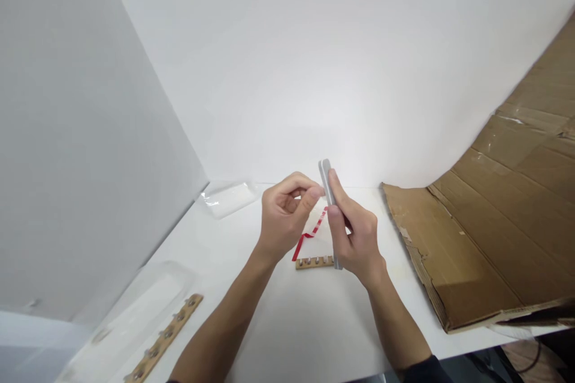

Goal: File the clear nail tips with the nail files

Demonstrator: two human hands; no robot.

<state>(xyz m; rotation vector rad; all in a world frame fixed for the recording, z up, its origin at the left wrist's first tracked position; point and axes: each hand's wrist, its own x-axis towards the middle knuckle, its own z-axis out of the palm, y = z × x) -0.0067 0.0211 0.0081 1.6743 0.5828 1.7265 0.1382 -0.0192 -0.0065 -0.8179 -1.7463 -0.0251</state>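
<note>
My right hand point(357, 233) grips a grey nail file point(326, 176), a long flat bar with a rounded end, held nearly upright between thumb and fingers. Close to its left edge, my left hand point(290, 209) has thumb and forefinger pinched together; whatever they hold is too small to make out. Behind and below the hands, a wooden strip with several metal pegs point(309, 264) lies on the white table point(305, 323). A red-and-white strip point(298, 248) lies just beyond it, partly hidden by the hands.
A second pegged wooden strip point(164, 340) lies at the lower left beside a clear plastic tray point(135, 317). Clear plastic packaging point(231, 198) rests at the back left. Folded brown cardboard point(489, 239) takes up the right side. White walls point(314, 60) enclose the back and left.
</note>
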